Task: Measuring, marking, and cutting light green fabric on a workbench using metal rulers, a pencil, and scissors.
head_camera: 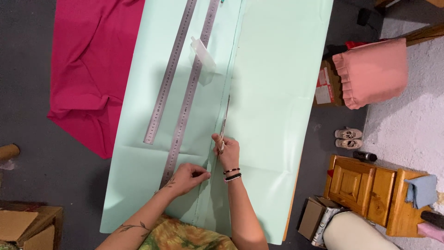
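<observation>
Right hand (227,153) grips scissors (224,124) over mint fabric (273,92); left hand (188,178) pinches its edge.

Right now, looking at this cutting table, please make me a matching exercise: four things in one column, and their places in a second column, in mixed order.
Things:
1. scissors
2. red cloth
3. pink cushion
4. shoes

Places:
A. on the floor to the right of the table, below the cushion in the picture
B. in the right hand, on the mint fabric
C. under the mint fabric's left edge
D. to the right of the table, upper part of the picture

Pairs: 1-B, 2-C, 3-D, 4-A
</observation>
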